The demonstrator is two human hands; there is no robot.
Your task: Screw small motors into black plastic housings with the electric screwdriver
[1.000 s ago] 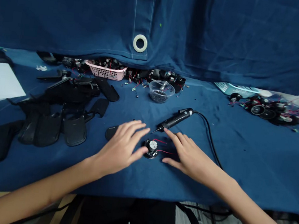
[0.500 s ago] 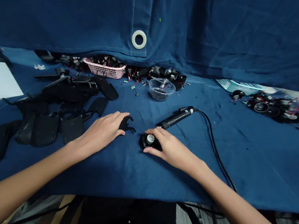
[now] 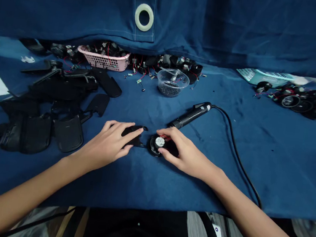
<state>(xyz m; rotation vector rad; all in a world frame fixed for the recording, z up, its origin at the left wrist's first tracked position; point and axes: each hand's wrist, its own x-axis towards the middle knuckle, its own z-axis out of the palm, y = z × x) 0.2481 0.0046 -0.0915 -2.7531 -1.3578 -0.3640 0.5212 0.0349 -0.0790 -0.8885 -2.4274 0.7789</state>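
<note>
My left hand (image 3: 109,143) rests on a flat black plastic part (image 3: 134,134) on the blue cloth, fingers curled over it. My right hand (image 3: 184,154) grips a small round black speaker (image 3: 156,144) with a white centre, thumb and fingers around its rim. The two parts lie side by side, almost touching. A black electric screwdriver (image 3: 191,115) with a cable lies just beyond my right hand.
A heap of black plastic shells (image 3: 46,108) covers the left. At the back stand a pink basket (image 3: 103,58), a clear bowl of screws (image 3: 172,82) and a teal basket (image 3: 264,75). More speakers (image 3: 303,103) lie at the right. The screwdriver cable (image 3: 239,159) runs to the table edge.
My left hand went left to the black plastic part and brought it beside the speaker. My right hand closed on the speaker, where it was open before. The view tilted down.
</note>
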